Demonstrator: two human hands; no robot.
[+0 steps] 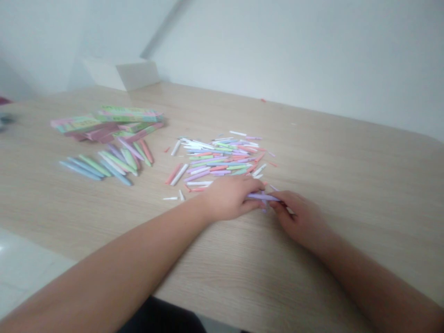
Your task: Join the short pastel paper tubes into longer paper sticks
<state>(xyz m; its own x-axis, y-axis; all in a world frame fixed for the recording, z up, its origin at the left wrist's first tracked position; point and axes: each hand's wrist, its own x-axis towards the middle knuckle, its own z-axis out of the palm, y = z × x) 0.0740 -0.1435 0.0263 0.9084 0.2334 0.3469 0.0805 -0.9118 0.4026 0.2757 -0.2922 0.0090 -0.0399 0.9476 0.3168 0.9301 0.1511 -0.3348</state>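
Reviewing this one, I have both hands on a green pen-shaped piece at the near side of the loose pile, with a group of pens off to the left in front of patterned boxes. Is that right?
Not quite: the pen-shaped piece at the left hand and right hand is purple, not green, as the head view shows. The rest stands.
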